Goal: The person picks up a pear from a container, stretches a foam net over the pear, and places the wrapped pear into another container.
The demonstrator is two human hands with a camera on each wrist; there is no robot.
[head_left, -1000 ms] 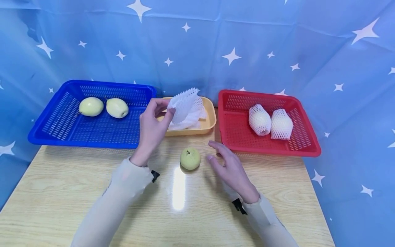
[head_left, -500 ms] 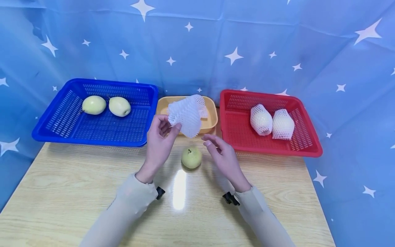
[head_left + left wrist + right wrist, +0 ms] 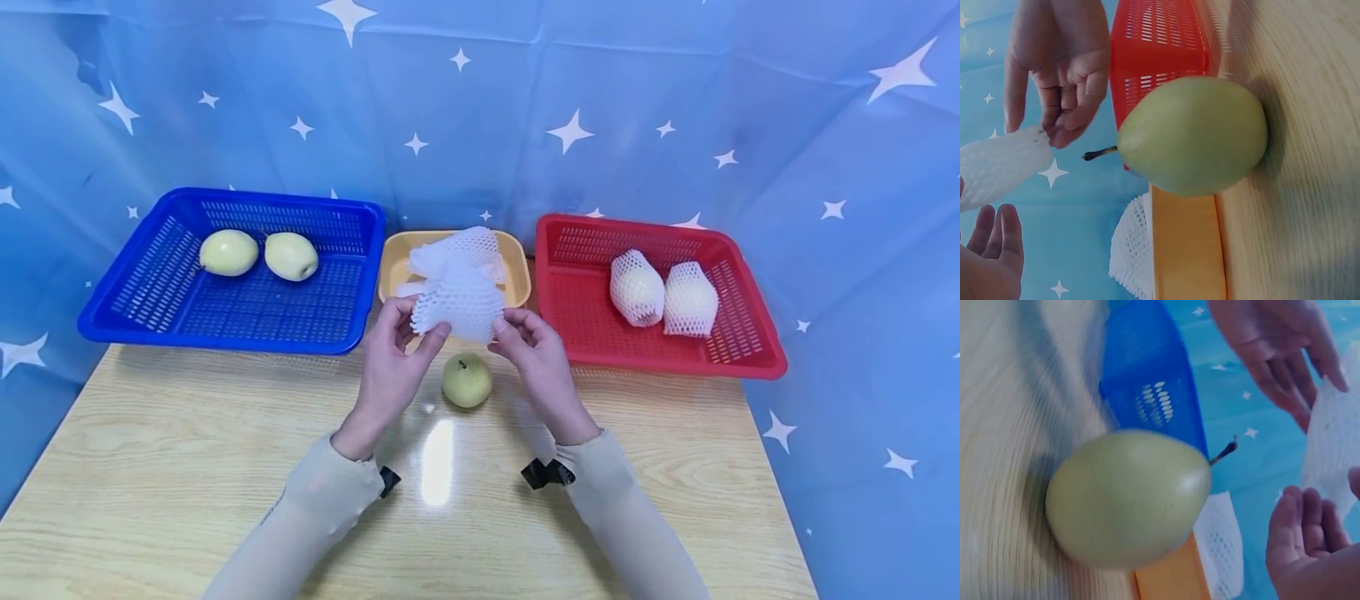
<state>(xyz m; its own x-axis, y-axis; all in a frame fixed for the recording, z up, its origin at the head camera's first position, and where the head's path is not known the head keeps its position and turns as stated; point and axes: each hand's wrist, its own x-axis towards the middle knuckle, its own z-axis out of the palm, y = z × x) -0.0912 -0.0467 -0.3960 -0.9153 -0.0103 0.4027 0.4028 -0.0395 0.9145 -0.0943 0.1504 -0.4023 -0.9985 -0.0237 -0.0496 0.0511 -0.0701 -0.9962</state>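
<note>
A white foam net sleeve [image 3: 459,304] is stretched between both hands above the table. My left hand [image 3: 390,362] pinches its left edge between thumb and fingers. At the opposite edge, my right hand [image 3: 536,367] pinches the sleeve too, as the left wrist view also shows with the right hand [image 3: 1063,69] at the top. Below and between the hands, a yellow-green pear [image 3: 467,381] stands upright on the table, its stem up, touched by neither hand. Close up in the right wrist view, the pear [image 3: 1129,500] shows its dark stem.
Behind the hands, a yellow tray [image 3: 517,271] holds more foam nets [image 3: 465,243]. The blue basket [image 3: 217,337] on the left contains two bare pears [image 3: 291,257]. On the right, a red basket [image 3: 660,364] holds two net-wrapped pears [image 3: 690,300]. A starry blue curtain [image 3: 495,108] hangs behind.
My left hand has drawn the foam net out from over the tray toward the front. My right hand has moved up and left and now grips the net's right edge. The pear stays put.
</note>
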